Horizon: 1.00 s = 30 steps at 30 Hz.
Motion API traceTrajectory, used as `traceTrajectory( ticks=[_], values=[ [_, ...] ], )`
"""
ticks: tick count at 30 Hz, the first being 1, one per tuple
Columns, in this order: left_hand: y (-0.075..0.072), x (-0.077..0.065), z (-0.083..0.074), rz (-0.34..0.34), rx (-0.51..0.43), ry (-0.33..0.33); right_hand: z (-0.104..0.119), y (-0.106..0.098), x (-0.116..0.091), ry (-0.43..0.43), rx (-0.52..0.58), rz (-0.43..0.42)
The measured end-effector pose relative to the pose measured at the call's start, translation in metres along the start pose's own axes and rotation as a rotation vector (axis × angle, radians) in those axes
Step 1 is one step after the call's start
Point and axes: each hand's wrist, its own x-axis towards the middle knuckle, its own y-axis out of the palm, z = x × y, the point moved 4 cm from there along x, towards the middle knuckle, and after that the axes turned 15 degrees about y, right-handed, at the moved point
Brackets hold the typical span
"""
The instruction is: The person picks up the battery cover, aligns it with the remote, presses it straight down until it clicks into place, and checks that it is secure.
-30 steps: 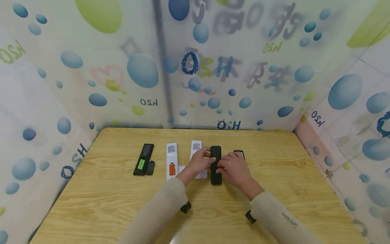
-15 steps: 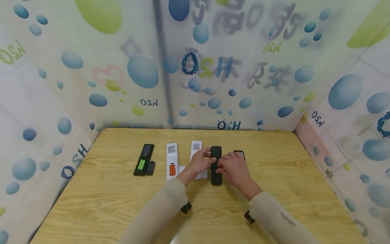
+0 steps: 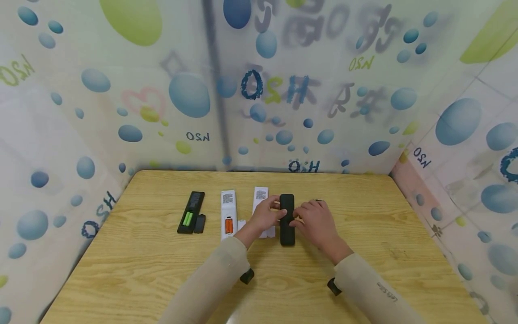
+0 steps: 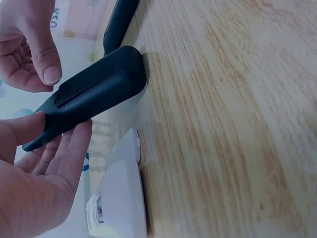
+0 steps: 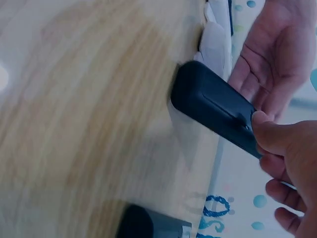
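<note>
A black remote control [image 3: 287,225] slants up off the wooden table, its lower end close to the tabletop and its battery cover facing up. My left hand [image 3: 266,213] grips its upper part, thumb on top and fingers underneath, as the left wrist view shows. On the other side is my right hand [image 3: 317,222]. Its fingers are loosely bent, and its thumb [image 4: 49,72] is just above the battery cover [image 4: 86,82] in the left wrist view. Nothing shows between the right thumb and fingers.
Left on the table [image 3: 121,265] lie a black remote [image 3: 196,202] with green batteries and its loose cover [image 3: 200,223], then a white remote [image 3: 228,204] with orange batteries. Another white remote [image 3: 261,193] is partly behind my left hand. A further black device [image 5: 153,223] lies to the right.
My right hand has drawn back slightly to the right from the black remote and now covers more of the black device behind it. The left hand and the remote stay put.
</note>
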Motion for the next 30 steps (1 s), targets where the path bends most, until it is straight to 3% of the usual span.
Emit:
traceTrajectory(
  ticks=[13,30],
  values=[
    [0.0001,0.0005,0.0009,0.001,0.023,0.001,-0.0071,0.0052,0.0032,0.057,-0.109,0.151],
    [-0.0003,-0.0005,0.0003,-0.001,0.032,0.016,-0.0055,0.0087,0.0030,0.056,-0.105,0.171]
  ],
)
